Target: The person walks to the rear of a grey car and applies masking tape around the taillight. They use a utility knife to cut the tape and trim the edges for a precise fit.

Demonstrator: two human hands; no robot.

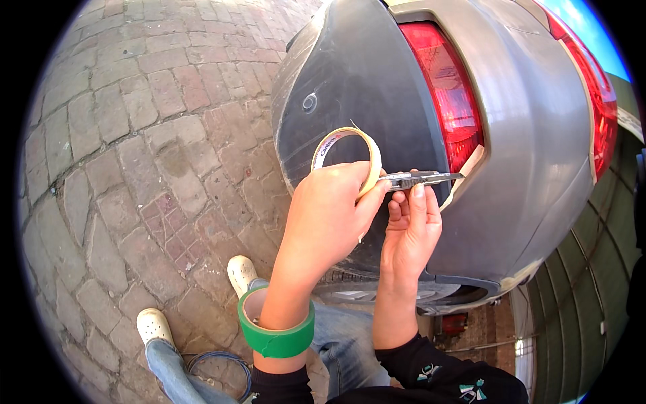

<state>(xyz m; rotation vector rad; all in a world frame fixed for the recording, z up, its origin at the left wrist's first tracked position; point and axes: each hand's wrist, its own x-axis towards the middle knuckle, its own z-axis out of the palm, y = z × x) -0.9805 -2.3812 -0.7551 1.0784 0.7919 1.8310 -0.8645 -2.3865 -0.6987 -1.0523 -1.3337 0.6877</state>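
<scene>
My left hand (326, 212) is closed round a roll of cream masking tape (372, 151), which stands up above the knuckles. My right hand (412, 229) pinches a grey utility knife (409, 180), its thumb on the side of the handle. The blade points right, its tip close to the lower end of the red tail light (447, 94). At that corner a strip of masking tape (472, 161) sticks to the car beside the light. The rear end of the knife meets my left fingers; whether they grip it too is hidden. A wide green tape roll (277, 334) hangs round my left wrist.
The car's dark grey bumper (363, 81) and silvery bodywork (521, 128) stand directly before me. Below is a wheel (356, 293). Stone paving (141, 168) covers the left side, with a blue cable (222, 357) near my feet. A green panelled surface (572, 296) rises at right.
</scene>
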